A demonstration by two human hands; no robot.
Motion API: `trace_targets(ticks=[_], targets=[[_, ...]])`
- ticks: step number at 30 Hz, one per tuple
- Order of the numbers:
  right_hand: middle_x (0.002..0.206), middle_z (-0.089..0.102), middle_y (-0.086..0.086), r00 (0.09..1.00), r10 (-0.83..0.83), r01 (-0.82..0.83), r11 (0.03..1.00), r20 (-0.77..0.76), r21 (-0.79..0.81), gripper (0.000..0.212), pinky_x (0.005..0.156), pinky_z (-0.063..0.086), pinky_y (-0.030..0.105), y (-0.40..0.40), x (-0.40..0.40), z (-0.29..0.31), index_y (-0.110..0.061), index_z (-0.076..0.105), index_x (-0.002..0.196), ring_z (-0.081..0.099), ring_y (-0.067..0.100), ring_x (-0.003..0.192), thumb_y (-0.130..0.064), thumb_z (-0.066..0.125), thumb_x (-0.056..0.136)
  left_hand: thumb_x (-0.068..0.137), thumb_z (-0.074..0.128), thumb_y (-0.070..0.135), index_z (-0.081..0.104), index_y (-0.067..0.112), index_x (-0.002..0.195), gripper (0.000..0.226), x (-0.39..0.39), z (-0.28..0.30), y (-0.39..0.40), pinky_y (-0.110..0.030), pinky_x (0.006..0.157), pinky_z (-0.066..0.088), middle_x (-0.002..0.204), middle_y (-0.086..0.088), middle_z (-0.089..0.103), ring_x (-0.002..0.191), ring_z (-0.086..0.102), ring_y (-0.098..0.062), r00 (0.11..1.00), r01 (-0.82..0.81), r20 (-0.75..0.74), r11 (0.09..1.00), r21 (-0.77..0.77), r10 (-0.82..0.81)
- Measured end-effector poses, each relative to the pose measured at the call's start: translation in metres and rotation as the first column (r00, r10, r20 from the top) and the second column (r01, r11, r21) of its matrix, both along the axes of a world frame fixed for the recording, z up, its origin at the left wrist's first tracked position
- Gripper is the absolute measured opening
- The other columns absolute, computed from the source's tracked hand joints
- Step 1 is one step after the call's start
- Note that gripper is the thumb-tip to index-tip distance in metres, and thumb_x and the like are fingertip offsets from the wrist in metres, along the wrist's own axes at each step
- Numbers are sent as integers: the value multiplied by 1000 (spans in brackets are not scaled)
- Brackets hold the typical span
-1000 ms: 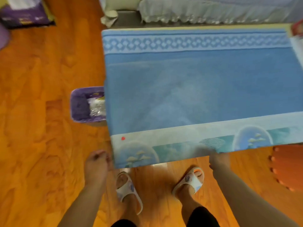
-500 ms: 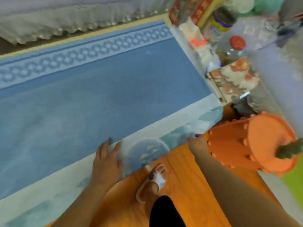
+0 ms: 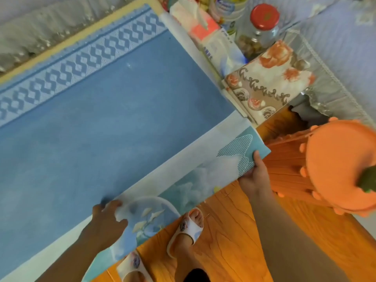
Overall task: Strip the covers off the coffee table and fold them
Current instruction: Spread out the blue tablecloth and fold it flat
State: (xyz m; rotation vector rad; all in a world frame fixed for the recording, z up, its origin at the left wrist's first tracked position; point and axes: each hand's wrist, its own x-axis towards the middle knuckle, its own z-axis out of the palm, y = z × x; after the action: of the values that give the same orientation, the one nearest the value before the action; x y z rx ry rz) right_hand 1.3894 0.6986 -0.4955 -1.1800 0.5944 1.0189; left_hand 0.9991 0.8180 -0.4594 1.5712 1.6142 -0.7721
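**Both hands on the near edge of the table covers**

You stood at the near long side of the coffee table [image 3: 247,121], looking down over it. The blue cover [image 3: 105,123] lay flat across the top, its patterned band running along the far edge. Under it sat the printed cover [image 3: 195,180], a pale sheet with teal clouds and a dome picture, showing as a strip along the near edge and hanging over it.

Your left hand [image 3: 105,220] had its fingers curled into the printed cover right where the blue cover ended; the cloth was bunched up white between thumb and fingers. Whether the blue edge was also in that grip was hard to tell. Your right hand [image 3: 254,176] held the printed cover at its near right corner, thumb on top, fingers tucked beneath the overhang.

At the right end of the table sat a folded floral cloth [image 3: 270,82], a tissue pack [image 3: 203,31] and a jar with a red lid [image 3: 262,23]. An orange stool [image 3: 335,165] stood on the wooden floor [image 3: 234,241] just beside your right hand. Your feet were in white slippers [image 3: 189,226] under the table's near edge.
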Motion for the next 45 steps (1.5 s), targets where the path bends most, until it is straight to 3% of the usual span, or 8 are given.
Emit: trace_targets(ticks=[4,9,14,23,32,35,40,45], targets=[[115,72,11,947,214,-128,936,241,-328,19,93,56,44,-9,19,23,-9,67,113,69,27,103,-18,64,96,98,59,28,36,23,149,56,10,6,7,-30,92,44,102,3,37,110,50,-28,992,114,-60,993,13,-113],[112,70,8,980,144,-78,915,138,-397,23,78,57,42,-3,21,8,-10,61,122,67,25,100,-16,58,100,65,80,32,63,16,124,64,21,3,4,-49,64,62,114,-17,55,94,63,-44,926,376,-112,913,161,-361],[107,68,10,957,198,-63,856,213,-513,31,91,56,50,0,13,2,-4,59,130,65,33,104,-17,55,103,94,59,40,10,34,160,83,46,-10,11,-45,118,33,168,-7,2,153,10,-34,901,412,24,871,268,-433],[107,70,6,960,175,-59,890,218,-452,27,84,57,43,1,1,19,-12,59,122,67,25,95,-17,65,96,100,44,44,-6,37,160,78,50,-5,28,-44,122,23,168,-5,-16,155,-4,-34,842,535,-19,829,160,-539],[120,66,16,950,216,-44,809,226,-586,28,95,54,51,-15,10,6,-6,62,124,63,35,110,-3,61,96,98,43,54,4,38,161,76,45,-2,19,-44,120,28,169,-7,0,153,15,-33,774,630,-25,767,122,-632],[118,64,15,957,197,-51,837,214,-545,32,91,54,48,-21,13,6,-4,58,128,62,33,106,3,51,99,91,48,55,21,35,160,77,45,-9,31,-53,114,37,164,-16,24,146,30,-41,827,537,4,792,289,-562],[110,69,7,970,159,-73,914,185,-399,29,85,56,45,-28,18,9,-12,58,126,66,26,99,-6,58,98,96,33,71,-15,45,156,81,60,-36,47,-52,123,13,166,-4,-26,153,-16,-37,853,512,-25,827,230,-522],[114,71,10,947,228,-86,858,225,-507,38,81,58,40,-35,28,8,-5,62,125,69,28,101,-4,72,88,95,22,75,-20,42,156,81,69,-34,25,-53,124,10,164,-5,-31,153,-19,-37,833,551,-60,815,178,-550]])
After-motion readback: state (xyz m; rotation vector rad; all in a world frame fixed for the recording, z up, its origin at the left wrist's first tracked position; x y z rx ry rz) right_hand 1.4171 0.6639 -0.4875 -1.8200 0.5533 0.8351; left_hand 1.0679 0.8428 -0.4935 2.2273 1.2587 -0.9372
